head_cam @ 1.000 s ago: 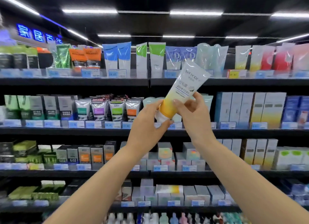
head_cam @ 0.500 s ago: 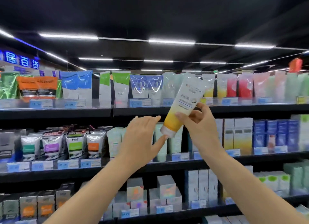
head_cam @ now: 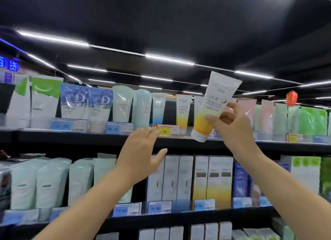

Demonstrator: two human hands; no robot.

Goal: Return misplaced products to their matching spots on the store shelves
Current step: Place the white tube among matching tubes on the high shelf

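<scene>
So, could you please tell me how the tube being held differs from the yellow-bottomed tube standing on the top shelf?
The held tube is gripped by the right hand in front of the shelf and leans to one side; the shelf tube stands upright behind the yellow price tag, untouched. The held tube looks larger, being nearer the camera. Both fade from white to yellow, cap end down.

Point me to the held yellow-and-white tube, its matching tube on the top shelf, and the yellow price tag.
held tube [head_cam: 213, 105], head view, label area mid-body
matching tube [head_cam: 183, 110], head view, middle of body
yellow price tag [head_cam: 169, 131], head view, tag face
</scene>
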